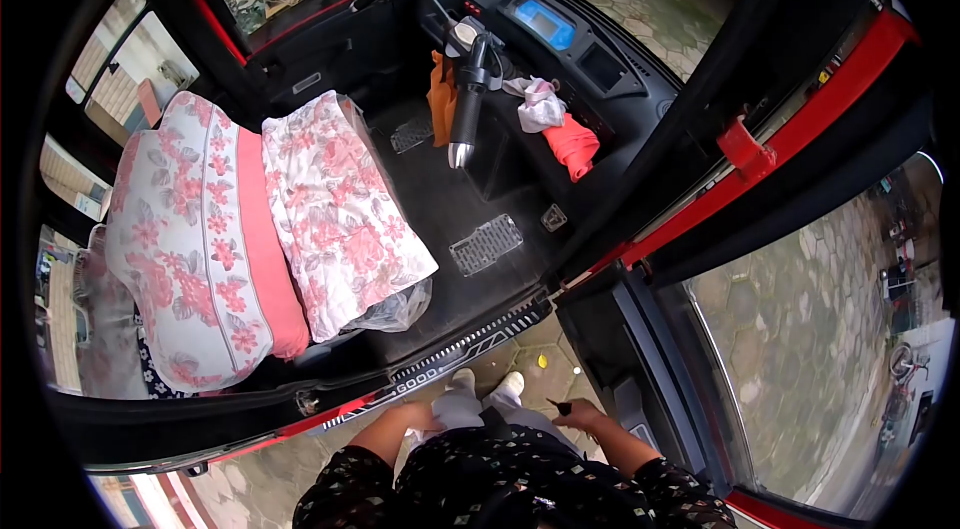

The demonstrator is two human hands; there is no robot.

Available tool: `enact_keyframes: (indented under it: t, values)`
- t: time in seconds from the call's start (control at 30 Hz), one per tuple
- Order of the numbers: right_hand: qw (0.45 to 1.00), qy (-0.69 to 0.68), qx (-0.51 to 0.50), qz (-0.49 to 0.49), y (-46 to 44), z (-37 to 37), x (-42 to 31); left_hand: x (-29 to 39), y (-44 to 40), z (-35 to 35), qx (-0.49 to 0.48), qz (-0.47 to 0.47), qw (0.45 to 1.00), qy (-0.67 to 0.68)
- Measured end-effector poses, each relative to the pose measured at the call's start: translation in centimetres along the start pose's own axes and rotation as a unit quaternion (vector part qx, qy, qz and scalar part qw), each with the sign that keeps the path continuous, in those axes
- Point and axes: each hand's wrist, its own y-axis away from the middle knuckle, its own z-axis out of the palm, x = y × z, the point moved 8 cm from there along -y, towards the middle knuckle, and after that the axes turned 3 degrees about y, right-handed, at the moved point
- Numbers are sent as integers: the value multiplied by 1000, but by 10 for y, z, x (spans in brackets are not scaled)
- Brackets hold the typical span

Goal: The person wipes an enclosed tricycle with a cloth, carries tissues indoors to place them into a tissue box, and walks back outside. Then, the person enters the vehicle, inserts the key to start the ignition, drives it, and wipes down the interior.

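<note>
My right hand [582,416] is closed around a small dark key-like object [563,408], held beside my right thigh near the open vehicle door. My left hand [422,417] hangs at my left thigh, against the light trousers, and its fingers are mostly hidden. In front of me is the open side of a small red and black vehicle. On its seat lies a padded floral cover [190,249] with a pink band, and a matching floral seat cushion [335,214] sits beside it. Neither hand touches the vehicle.
A black handlebar [467,114] rises in the cab before the dashboard [590,39]. An orange cloth [441,99], a whitish cloth [541,109] and a coral cloth [573,146] are around it. The door sill [470,349] crosses ahead of my feet; the open door [650,409] stands to my right.
</note>
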Motion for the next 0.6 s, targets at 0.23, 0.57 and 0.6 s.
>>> enact_keyframes:
  t: [0.23,0.57,0.6]
  values:
    - [963,-115,-131,204,38,54,68,-27,7,8,130,35,936,324]
    - [958,-273,-51,67,62,19,40,8,53,-11,20,97,944,315]
    - [957,-276,-63,58,62,21,40,14,54,-19,30,123,948,292]
